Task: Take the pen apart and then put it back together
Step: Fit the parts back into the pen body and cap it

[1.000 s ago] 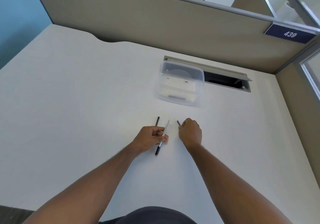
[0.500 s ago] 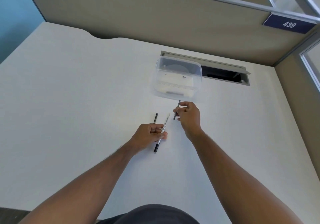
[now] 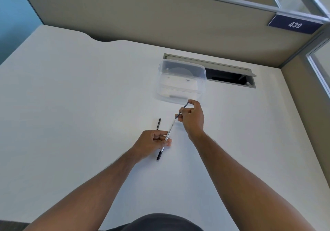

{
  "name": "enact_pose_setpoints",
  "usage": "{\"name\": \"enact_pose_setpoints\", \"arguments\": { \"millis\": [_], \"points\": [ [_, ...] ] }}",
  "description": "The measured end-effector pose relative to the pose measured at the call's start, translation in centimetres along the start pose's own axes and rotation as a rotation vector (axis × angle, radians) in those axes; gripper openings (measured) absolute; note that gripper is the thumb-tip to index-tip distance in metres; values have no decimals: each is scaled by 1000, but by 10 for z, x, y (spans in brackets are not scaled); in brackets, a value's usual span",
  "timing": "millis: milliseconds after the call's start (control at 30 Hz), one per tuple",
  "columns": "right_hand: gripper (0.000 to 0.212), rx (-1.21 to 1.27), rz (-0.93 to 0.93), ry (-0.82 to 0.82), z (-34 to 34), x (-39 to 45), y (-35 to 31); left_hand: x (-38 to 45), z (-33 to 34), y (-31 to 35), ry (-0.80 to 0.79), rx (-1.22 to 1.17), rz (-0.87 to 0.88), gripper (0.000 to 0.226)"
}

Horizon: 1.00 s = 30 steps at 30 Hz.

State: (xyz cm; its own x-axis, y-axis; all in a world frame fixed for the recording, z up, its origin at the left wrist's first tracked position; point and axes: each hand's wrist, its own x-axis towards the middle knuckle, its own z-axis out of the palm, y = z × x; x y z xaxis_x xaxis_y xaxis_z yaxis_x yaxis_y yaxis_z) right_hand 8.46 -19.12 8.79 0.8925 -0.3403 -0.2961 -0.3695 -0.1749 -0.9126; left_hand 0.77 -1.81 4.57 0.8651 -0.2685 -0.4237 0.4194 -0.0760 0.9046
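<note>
**Refill above and beyond the open barrel end**

The left hand (image 3: 153, 142) is closed around the slim white plastic pen barrel (image 3: 169, 131), holding it just over the white table (image 3: 71, 105) near its middle. The barrel's black tip points back toward the person and its open end toward the far edge. The right hand (image 3: 192, 118) pinches the thin dark ink refill (image 3: 181, 110) between fingertips, slightly farther out and to the right of that open end, apart from it. Both long axes slant the same way, far-right to near-left, so the refill probably only needs bringing into line and sliding in. A short black pen cap (image 3: 158, 123) lies on the table beside the barrel, near the clear plastic lidded container (image 3: 181, 80).
</note>
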Motion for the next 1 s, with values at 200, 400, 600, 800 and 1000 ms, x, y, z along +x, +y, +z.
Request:
{"name": "enact_pose_setpoints", "arguments": {
  "millis": [200, 400, 600, 800, 1000],
  "points": [
    [37, -72, -63, -62, 1, -6, 2, 0, 0, 1, 2, 1, 2, 39],
    [32, -146, -97, -120, 1, -9, 8, 0, 2, 1, 19, -30, -10, 39],
    [19, -181, -83, -217, 5, -13, 20, -1, 1, 2, 47, -94, -20, 41],
    [25, -314, -94, -248, 11, -9, 27, -5, -4, 2, 102, -176, -14, 37],
    [33, -648, -268, -379, 34, -9, 23, -11, -17, -1, 202, -247, 6, 32]
  ]
}}
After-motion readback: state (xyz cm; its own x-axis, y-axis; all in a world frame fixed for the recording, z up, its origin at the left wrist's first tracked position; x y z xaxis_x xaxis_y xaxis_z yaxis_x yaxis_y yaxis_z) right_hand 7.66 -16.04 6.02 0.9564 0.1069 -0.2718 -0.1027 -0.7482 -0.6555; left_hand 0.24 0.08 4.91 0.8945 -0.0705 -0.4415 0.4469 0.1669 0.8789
